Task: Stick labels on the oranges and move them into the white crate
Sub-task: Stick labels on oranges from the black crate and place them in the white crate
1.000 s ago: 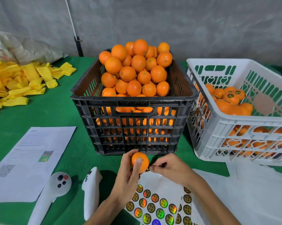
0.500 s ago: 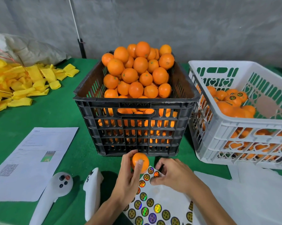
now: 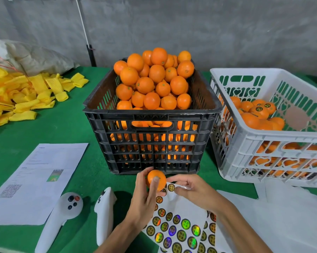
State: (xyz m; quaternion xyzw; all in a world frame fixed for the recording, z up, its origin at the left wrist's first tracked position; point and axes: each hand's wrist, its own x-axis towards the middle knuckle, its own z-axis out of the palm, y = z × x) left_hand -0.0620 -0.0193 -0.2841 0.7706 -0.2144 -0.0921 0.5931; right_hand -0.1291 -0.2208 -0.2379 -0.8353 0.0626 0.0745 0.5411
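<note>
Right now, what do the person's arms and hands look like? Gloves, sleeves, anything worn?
Both are bare. The left hand and right hand have no gloves, and no rings, watch or bands show. Both forearms are uncovered down to the bottom edge of the picture, with no sleeve in view. Fingernails are short and plain. No markings or straps are visible.

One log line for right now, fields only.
step: labelling | left hand: holds orange | right hand: pinches label beside orange | white crate: partly filled
</note>
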